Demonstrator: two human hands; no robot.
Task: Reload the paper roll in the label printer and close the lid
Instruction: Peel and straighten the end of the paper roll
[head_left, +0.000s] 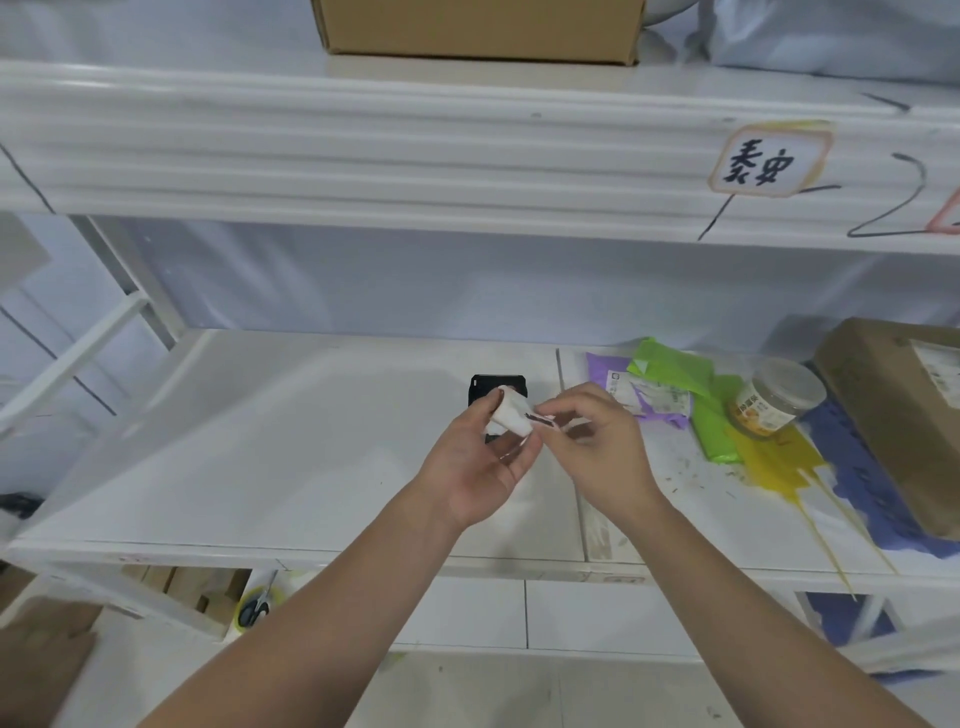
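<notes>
A small white paper roll (511, 415) is held above the shelf in my left hand (475, 462), fingers wrapped around it. My right hand (597, 441) pinches the roll's loose end at its right side. Behind and partly hidden by the roll and my left hand lies the small black label printer (485, 387) on the white shelf (260, 457); I cannot tell whether its lid is up.
To the right on the shelf lie purple, green and yellow plastic bags (711, 415), a clear jar with a label (779, 397) and a brown cardboard box (893, 415). Another cardboard box (478, 28) sits on the shelf above. Scissors and tape (257, 605) rest below.
</notes>
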